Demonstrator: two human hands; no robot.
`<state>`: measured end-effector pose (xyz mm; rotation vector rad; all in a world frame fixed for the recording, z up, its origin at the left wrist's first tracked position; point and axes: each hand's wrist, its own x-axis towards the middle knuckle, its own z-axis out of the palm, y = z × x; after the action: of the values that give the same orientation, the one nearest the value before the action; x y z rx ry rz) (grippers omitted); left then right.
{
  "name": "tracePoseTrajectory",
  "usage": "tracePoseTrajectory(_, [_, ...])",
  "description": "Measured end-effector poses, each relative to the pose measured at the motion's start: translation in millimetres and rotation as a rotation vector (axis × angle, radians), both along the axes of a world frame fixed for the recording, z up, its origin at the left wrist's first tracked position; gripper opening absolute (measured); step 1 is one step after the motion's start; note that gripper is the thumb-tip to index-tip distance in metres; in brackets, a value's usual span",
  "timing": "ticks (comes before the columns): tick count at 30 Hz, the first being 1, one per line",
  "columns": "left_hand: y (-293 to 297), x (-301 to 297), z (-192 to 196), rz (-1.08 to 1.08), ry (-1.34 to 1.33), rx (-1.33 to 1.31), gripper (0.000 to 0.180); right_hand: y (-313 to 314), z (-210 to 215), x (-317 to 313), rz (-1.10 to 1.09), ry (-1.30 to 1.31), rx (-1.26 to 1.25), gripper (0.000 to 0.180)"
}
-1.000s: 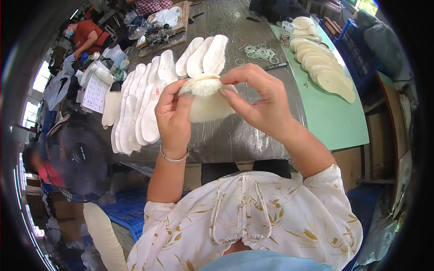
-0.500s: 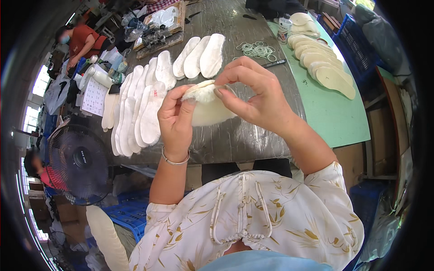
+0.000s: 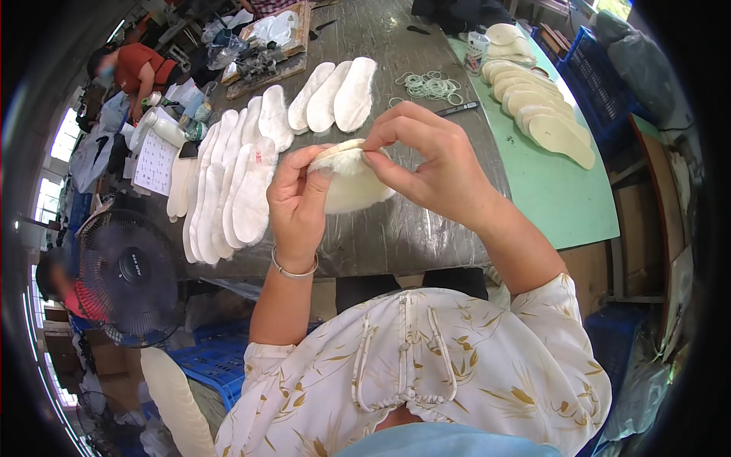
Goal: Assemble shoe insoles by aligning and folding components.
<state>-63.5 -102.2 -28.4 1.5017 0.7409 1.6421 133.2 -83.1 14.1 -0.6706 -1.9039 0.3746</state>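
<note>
Above the near part of the table I hold a fluffy white insole (image 3: 354, 186), its upper end nearest my fingers. My left hand (image 3: 297, 202) grips the left side of that end, thumb on the fleece and fingers behind. With thumb and forefinger, my right hand (image 3: 430, 164) pinches the edge on the right. A pale rim shows along the top between both hands. Behind my left hand lie overlapping rows of white fleece insoles (image 3: 251, 183), and a few more insoles (image 3: 352, 95) lie farther back.
Pale green rubber bands (image 3: 430, 87) and a black marker-like stick (image 3: 457, 108) lie beyond my right hand. Cream insoles (image 3: 560, 140) overlap on a green board (image 3: 560, 202) at right. A black fan (image 3: 128, 274) stands at left; two people are farther off.
My right fingers have shifted slightly along the insole's edge, and its rim shows a little more. The whole view has moved slightly.
</note>
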Motion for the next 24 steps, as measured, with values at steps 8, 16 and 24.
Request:
tracePoseTrajectory(8, [-1, 0, 2, 0.007, 0.035, 0.000, 0.020, 2, -2, 0, 0.028, 0.005, 0.082, 0.014])
tracePoseTrajectory(16, [0, 1, 2, 0.015, 0.033, 0.002, 0.020, 5, -8, -4, -0.028, 0.079, 0.157, 0.015])
tracePoseTrajectory(24, [0, 6, 1, 0.068, -0.031, -0.070, 0.021, 5, -21, -13, -0.179, 0.028, 0.363, 0.022])
